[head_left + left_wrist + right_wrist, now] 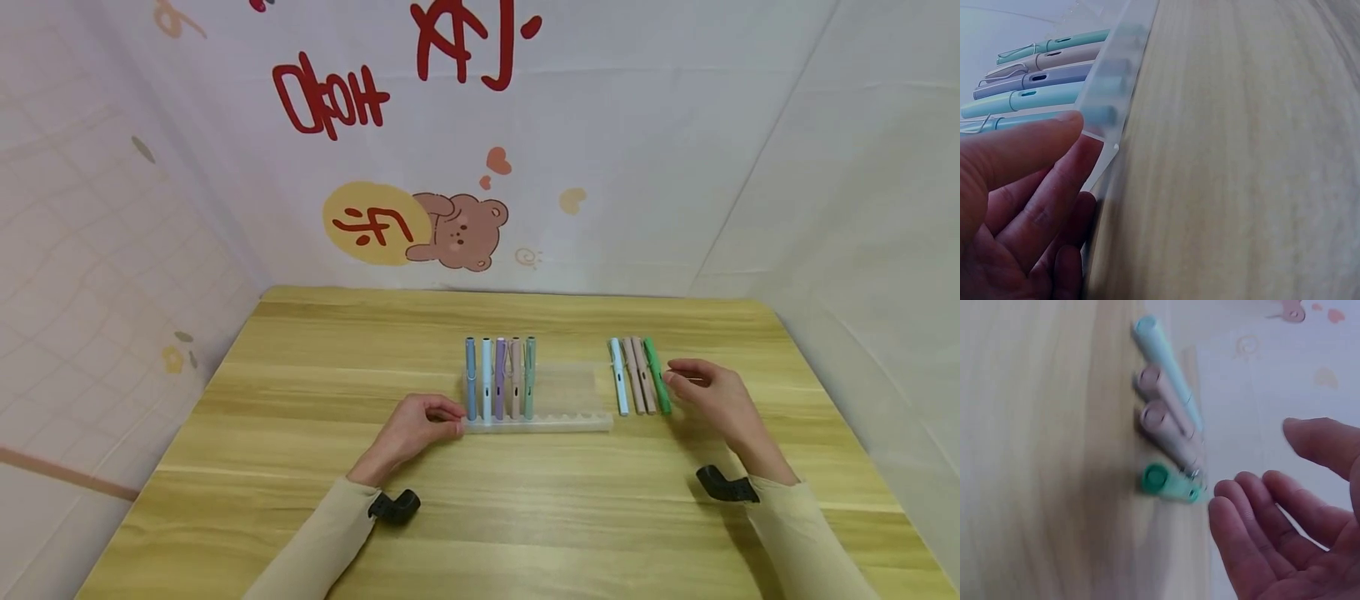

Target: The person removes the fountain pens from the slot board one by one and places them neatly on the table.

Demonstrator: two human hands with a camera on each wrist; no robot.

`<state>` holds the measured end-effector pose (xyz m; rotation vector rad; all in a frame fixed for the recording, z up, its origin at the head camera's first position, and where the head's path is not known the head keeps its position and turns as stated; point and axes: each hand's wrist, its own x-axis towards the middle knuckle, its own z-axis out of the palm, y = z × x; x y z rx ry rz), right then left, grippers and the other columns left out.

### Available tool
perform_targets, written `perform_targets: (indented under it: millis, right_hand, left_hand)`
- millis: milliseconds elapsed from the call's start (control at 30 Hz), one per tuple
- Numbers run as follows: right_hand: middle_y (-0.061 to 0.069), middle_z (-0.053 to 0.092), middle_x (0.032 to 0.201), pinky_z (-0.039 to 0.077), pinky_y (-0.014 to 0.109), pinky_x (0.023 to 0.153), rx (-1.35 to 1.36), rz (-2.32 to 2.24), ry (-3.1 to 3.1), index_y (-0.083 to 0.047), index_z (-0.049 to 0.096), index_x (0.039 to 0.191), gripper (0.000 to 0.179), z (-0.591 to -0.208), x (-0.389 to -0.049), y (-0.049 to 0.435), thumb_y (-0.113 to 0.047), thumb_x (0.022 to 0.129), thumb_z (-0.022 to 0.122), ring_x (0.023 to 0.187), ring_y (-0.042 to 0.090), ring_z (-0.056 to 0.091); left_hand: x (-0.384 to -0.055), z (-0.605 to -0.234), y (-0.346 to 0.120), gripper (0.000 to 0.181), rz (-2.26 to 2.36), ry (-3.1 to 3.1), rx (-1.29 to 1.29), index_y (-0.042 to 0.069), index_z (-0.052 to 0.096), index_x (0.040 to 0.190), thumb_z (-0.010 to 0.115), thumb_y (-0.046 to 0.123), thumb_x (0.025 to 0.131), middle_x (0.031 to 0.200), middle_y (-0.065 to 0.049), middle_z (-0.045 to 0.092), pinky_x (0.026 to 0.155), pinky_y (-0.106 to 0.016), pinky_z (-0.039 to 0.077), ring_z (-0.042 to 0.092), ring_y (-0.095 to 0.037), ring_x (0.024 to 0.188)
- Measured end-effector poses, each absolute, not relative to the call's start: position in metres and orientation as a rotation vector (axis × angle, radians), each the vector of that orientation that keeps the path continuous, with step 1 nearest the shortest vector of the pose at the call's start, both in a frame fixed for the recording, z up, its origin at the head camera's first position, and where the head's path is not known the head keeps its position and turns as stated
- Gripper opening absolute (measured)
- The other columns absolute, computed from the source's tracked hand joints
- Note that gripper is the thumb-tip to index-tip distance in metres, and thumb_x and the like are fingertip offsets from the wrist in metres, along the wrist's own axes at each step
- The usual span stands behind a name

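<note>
A clear plastic pen rack (555, 425) stands mid-table, with several capped pens upright in its left part, among them a purple pen (500, 379). My left hand (420, 429) pinches the rack's left end between thumb and fingers, beside the blue pen (1035, 119). To the right, a light blue pen (618, 377), two dusty-pink pens (640, 375) and a green pen (657, 375) lie side by side. My right hand (712, 396) is just right of the green pen, thumb and fingers apart and nothing held, as the right wrist view shows (1291, 531).
The wooden table (525, 517) meets a white printed cloth (637, 167) at the back, with more cloth at both sides. Vacant slots run along the right part of the rack. A black wrist mount (396, 507) sits on the left sleeve, another on the right (726, 485).
</note>
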<state>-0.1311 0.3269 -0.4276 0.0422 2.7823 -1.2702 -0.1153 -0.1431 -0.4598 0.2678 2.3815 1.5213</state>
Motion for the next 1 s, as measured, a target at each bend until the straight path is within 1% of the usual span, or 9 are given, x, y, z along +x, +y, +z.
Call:
perform_targets:
  millis: [133,267,433,600,767,1000]
  right_hand:
    - [0.018,0.062,0.139,0.046,0.016,0.082,0.024,-1.325,2.79,-0.004,0.057,0.145,0.061,-0.423,-0.123,0.318,-0.049,0.104,0.059,0.105,-0.009,0.055]
    - [0.015,0.064,0.137,0.047,0.014,0.083,-0.019,-1.385,2.802,-0.006,0.059,0.144,0.057,-0.417,-0.117,0.308,-0.047,0.104,0.06,0.106,-0.011,0.056]
    - [0.012,0.068,0.133,0.048,0.012,0.083,-0.111,-1.463,2.799,-0.01,0.063,0.139,0.047,-0.412,-0.111,0.293,-0.04,0.103,0.064,0.108,-0.009,0.06]
    - [0.009,0.069,0.132,0.05,0.015,0.083,-0.172,-1.535,2.773,-0.012,0.065,0.137,0.042,-0.411,-0.106,0.279,-0.036,0.104,0.065,0.11,-0.007,0.062]
    - [0.013,0.069,0.131,0.052,0.017,0.083,-0.237,-1.607,2.737,-0.01,0.066,0.135,0.038,-0.413,-0.103,0.264,-0.032,0.103,0.066,0.109,-0.003,0.065]
    - [0.018,0.068,0.132,0.053,0.019,0.086,-0.333,-1.717,2.632,-0.009,0.066,0.133,0.033,-0.415,-0.099,0.244,-0.023,0.103,0.068,0.11,0.003,0.067]
  left_hand:
    - [-0.115,-0.461,-0.143,0.015,1.518,2.382,0.282,0.007,0.078,0.105,0.08,0.013,0.091,0.097,-0.002,0.077,0.087,-0.036,0.051,0.069,-0.015,0.091]
    - [-0.116,-0.462,-0.143,0.016,1.52,2.386,0.283,0.006,0.078,0.106,0.08,0.012,0.091,0.097,-0.002,0.076,0.087,-0.037,0.051,0.069,-0.015,0.091]
    - [-0.115,-0.462,-0.142,0.015,1.517,2.385,0.264,0.007,0.079,0.106,0.079,0.012,0.091,0.096,0.0,0.076,0.086,-0.033,0.051,0.069,-0.014,0.091]
    - [-0.115,-0.459,-0.142,0.017,1.533,2.374,0.264,0.006,0.078,0.107,0.079,0.012,0.092,0.098,-0.002,0.076,0.086,-0.034,0.051,0.069,-0.016,0.092]
    - [-0.114,-0.457,-0.143,0.019,1.546,2.373,0.266,0.005,0.078,0.109,0.08,0.013,0.092,0.1,-0.005,0.076,0.086,-0.037,0.051,0.069,-0.019,0.093]
    - [-0.115,-0.457,-0.143,0.019,1.527,2.385,0.274,0.005,0.078,0.108,0.08,0.013,0.092,0.099,-0.003,0.077,0.087,-0.037,0.051,0.069,-0.017,0.093]
